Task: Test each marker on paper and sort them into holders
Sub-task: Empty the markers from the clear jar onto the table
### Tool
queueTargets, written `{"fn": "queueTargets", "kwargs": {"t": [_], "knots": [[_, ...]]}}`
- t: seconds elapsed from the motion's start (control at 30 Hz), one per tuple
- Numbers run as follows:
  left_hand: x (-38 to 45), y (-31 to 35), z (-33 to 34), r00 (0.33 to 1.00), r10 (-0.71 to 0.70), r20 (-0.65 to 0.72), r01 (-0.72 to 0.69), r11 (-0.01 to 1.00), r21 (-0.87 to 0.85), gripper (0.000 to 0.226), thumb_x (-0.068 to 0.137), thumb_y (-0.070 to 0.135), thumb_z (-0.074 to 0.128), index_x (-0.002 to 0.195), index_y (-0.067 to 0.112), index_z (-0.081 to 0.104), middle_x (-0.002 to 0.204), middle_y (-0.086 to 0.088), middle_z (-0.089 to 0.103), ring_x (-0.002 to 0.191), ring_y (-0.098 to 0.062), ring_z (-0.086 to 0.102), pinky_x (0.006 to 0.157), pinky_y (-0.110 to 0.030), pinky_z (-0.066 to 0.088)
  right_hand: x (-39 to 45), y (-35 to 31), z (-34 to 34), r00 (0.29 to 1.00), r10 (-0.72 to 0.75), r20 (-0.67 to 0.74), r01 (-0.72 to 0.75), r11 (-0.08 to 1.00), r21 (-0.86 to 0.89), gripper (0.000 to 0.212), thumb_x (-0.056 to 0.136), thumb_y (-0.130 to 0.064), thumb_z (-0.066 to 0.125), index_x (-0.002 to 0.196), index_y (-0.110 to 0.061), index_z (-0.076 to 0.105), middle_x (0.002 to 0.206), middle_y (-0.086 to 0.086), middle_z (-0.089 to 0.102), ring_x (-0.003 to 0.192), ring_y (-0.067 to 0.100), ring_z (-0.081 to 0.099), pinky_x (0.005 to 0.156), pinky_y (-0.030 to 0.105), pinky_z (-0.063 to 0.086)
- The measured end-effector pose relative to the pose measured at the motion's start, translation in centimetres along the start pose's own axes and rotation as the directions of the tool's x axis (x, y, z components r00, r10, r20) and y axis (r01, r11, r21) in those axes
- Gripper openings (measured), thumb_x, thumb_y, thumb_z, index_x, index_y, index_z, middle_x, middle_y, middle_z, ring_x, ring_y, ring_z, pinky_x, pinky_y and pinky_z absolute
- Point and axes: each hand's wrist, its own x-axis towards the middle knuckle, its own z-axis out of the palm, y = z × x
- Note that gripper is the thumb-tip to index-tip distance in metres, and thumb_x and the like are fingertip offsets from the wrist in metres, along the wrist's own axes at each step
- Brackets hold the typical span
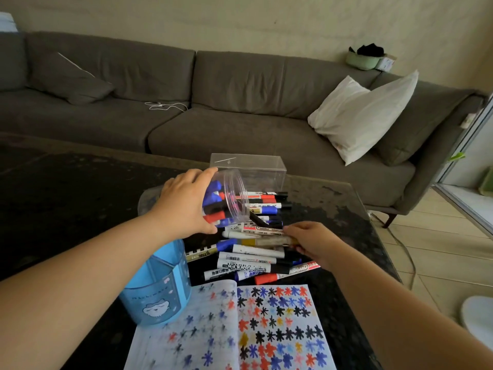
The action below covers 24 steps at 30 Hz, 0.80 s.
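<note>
My left hand (184,202) grips a clear round holder (234,194), tipped on its side with its mouth to the right. Blue, red and black capped markers show inside it. Below its mouth lies a pile of markers (253,252) on the dark table. My right hand (309,243) reaches into the pile from the right, its fingers on a gold marker (256,241); whether they curl round it is hidden. A blue divided holder (160,289) stands at the left, under my left forearm. An open notebook (240,329) covered with coloured star marks lies at the near edge.
A clear rectangular box (250,166) stands behind the tipped holder on the dark table (66,196). A grey sofa (213,116) with a white pillow (365,113) runs behind the table. Tiled floor lies to the right.
</note>
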Motion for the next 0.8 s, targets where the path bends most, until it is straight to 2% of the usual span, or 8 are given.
{"fn": "queueTargets", "kwargs": {"t": [0.1, 0.17, 0.23, 0.33, 0.43, 0.53, 0.63, 0.8], "knots": [[-0.1, 0.4, -0.3, 0.999, 0.03, 0.023, -0.03, 0.999, -0.028, 0.12, 0.054, 0.048, 0.084, 0.147, 0.025, 0.012, 0.144, 0.0, 0.03, 0.132, -0.022, 0.03, 0.108, -0.039, 0.027, 0.1, -0.7, 1.3, 0.96, -0.259, -0.107, 0.187, 0.877, -0.443, 0.044, 0.09, -0.041, 0.057, 0.131, -0.025, 0.052, 0.131, 0.005, 0.048, 0.11, 0.02, 0.053, 0.089, 0.032, 0.048], [-0.1, 0.7, -0.4, 0.998, 0.043, 0.052, -0.04, 0.998, -0.055, 0.121, 0.054, 0.05, 0.084, 0.147, 0.027, 0.01, 0.146, 0.001, 0.027, 0.134, -0.021, 0.027, 0.109, -0.04, 0.026, -1.1, -2.2, 1.8, 0.86, -0.49, -0.141, 0.413, 0.832, -0.371, 0.04, 0.093, -0.037, 0.054, 0.13, -0.023, 0.052, 0.132, 0.002, 0.048, 0.112, 0.015, 0.051, 0.096, 0.03, 0.044], [0.0, 1.1, -0.4, 0.996, 0.056, 0.075, -0.05, 0.996, -0.072, 0.121, 0.054, 0.052, 0.083, 0.147, 0.028, 0.009, 0.147, 0.002, 0.026, 0.135, -0.021, 0.026, 0.109, -0.041, 0.026, -2.4, -4.1, 2.4, 0.809, -0.585, -0.054, 0.564, 0.8, -0.204, 0.035, 0.093, -0.037, 0.053, 0.126, -0.023, 0.055, 0.125, -0.001, 0.054, 0.103, 0.008, 0.056, 0.089, 0.025, 0.048], [0.0, 1.5, -0.5, 0.991, 0.07, 0.114, -0.062, 0.995, -0.075, 0.121, 0.056, 0.055, 0.081, 0.148, 0.028, 0.007, 0.149, 0.002, 0.025, 0.136, -0.021, 0.025, 0.11, -0.041, 0.026, -3.0, -5.9, 3.2, 0.832, -0.528, 0.17, 0.553, 0.81, -0.194, 0.042, 0.09, -0.044, 0.055, 0.129, -0.031, 0.051, 0.131, 0.003, 0.045, 0.101, 0.017, 0.061, 0.075, 0.021, 0.05], [-0.3, 1.3, -0.6, 0.986, 0.076, 0.151, -0.059, 0.992, -0.11, 0.119, 0.058, 0.051, 0.082, 0.148, 0.026, 0.008, 0.152, 0.002, 0.024, 0.138, -0.021, 0.024, 0.111, -0.037, 0.026, -3.3, -6.6, 3.6, 0.85, -0.482, 0.211, 0.507, 0.858, -0.079, 0.032, 0.084, -0.037, 0.066, 0.114, -0.025, 0.059, 0.121, 0.007, 0.053, 0.08, 0.016, 0.066, 0.059, 0.018, 0.054], [-0.2, 1.2, -0.4, 0.981, 0.082, 0.178, -0.063, 0.992, -0.113, 0.12, 0.057, 0.048, 0.084, 0.148, 0.026, 0.009, 0.151, 0.001, 0.026, 0.137, -0.021, 0.027, 0.11, -0.035, 0.029, -3.5, -6.4, 4.0, 0.831, -0.497, 0.249, 0.497, 0.865, 0.066, 0.031, 0.083, -0.02, 0.071, 0.112, -0.022, 0.061, 0.104, -0.001, 0.059, 0.08, 0.017, 0.063, 0.066, 0.024, 0.057], [-0.1, 1.4, 0.0, 0.971, 0.071, 0.226, -0.057, 0.996, -0.067, 0.121, 0.055, 0.048, 0.084, 0.148, 0.028, 0.01, 0.149, 0.001, 0.03, 0.134, -0.022, 0.031, 0.108, -0.036, 0.032, -3.1, -6.0, 4.2, 0.81, -0.445, 0.382, 0.429, 0.894, 0.133, 0.045, 0.084, -0.009, 0.069, 0.124, -0.023, 0.055, 0.109, -0.002, 0.06, 0.091, 0.019, 0.064, 0.072, 0.029, 0.059], [0.2, 1.0, 0.4, 0.961, 0.053, 0.272, -0.026, 0.994, -0.103, 0.123, 0.053, 0.046, 0.086, 0.148, 0.03, 0.01, 0.148, 0.001, 0.031, 0.131, -0.022, 0.032, 0.106, -0.04, 0.034, -2.1, -4.9, 5.0, 0.797, -0.486, 0.358, 0.44, 0.874, 0.206, 0.026, 0.087, 0.002, 0.061, 0.108, -0.013, 0.063, 0.106, 0.01, 0.067, 0.091, 0.026, 0.067, 0.075, 0.037, 0.059]]}}
